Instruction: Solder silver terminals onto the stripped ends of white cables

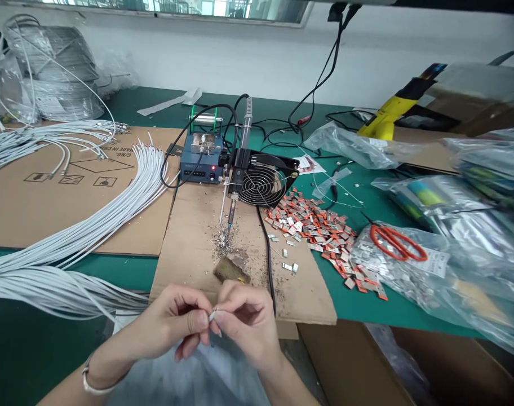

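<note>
Close to my body, in front of the cardboard's near edge, both hands meet fingertip to fingertip. My left hand (176, 321) is closed, pinching a small white piece (212, 316) between thumb and forefinger. It looks like a cable end, but fingers cover most of it. My right hand (249, 321) is closed too, with thumb and fingertips pinched at the other end of that piece. Just beyond the hands lies a worn brownish sponge (230, 270). Further back, a soldering iron (239, 169) is held tip down in a stand over solder crumbs (224, 239).
A blue soldering unit (200, 163) and black fan (263, 183) stand behind. White cable bundles (113, 220) fill the left. Orange-and-silver connector pieces (316, 225) are heaped right, near orange-handled scissors (396, 242), plastic bags (434, 282) and a yellow heat gun (386, 115). A black cord (265, 242) crosses the cardboard (299, 293).
</note>
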### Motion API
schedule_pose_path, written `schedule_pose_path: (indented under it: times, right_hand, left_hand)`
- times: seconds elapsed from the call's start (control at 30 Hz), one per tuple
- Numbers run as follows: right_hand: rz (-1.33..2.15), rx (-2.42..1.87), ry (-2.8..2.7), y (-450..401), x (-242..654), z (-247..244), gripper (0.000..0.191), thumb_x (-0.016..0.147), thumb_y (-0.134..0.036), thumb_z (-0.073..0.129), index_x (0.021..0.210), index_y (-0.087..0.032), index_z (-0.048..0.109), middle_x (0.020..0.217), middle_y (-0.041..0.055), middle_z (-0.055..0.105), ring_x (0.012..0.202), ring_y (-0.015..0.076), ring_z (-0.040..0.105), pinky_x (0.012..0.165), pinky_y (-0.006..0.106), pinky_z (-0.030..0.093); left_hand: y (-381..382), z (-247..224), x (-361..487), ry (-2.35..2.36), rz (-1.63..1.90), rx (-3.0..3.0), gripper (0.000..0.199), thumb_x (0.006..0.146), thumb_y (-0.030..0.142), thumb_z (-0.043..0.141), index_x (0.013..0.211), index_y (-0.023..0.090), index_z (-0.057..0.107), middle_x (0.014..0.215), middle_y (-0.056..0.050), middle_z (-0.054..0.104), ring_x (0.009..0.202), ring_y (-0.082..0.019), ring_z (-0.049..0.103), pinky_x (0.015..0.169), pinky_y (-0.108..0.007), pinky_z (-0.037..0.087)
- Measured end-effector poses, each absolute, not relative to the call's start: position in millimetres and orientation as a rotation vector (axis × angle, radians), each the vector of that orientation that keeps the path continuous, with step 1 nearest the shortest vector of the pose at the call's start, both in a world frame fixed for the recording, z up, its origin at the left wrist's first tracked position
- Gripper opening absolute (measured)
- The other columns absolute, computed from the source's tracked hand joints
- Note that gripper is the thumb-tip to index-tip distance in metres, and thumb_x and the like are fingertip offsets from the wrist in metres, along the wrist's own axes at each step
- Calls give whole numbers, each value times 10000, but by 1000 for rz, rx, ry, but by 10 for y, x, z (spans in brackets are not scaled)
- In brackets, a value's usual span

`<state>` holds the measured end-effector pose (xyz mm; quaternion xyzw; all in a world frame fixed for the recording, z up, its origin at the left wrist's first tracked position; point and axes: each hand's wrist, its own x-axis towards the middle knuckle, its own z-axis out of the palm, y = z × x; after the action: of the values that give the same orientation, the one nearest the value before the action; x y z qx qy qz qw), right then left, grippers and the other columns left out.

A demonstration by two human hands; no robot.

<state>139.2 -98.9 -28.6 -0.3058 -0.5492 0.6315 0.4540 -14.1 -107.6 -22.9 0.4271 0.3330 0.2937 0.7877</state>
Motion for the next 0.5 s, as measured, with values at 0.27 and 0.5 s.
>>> schedule_pose_path:
  times: [0.27,0.5]
  right_hand:
    - [1025,-1234,-1642,-921,2083,-143,352,698,-413,547,787,-74,585,670,5,532,571,-115,424,532,-22,344]
    - [319,-2177,-1709,-565,2974,53,402,773,-463,410,973,-166,593,818,-7,565,523,-114,279,535,35,164]
  left_hand:
    - [-1154,-176,-250,839,685,783,345,672,435,684,679,97,612,565,-13,551,371,-14,427,347,-98,306]
    - [-1145,-89,-234,1042,828,696,416,531,485,761,543,107,586,486,-3,517,349,-34,427,358,-127,321]
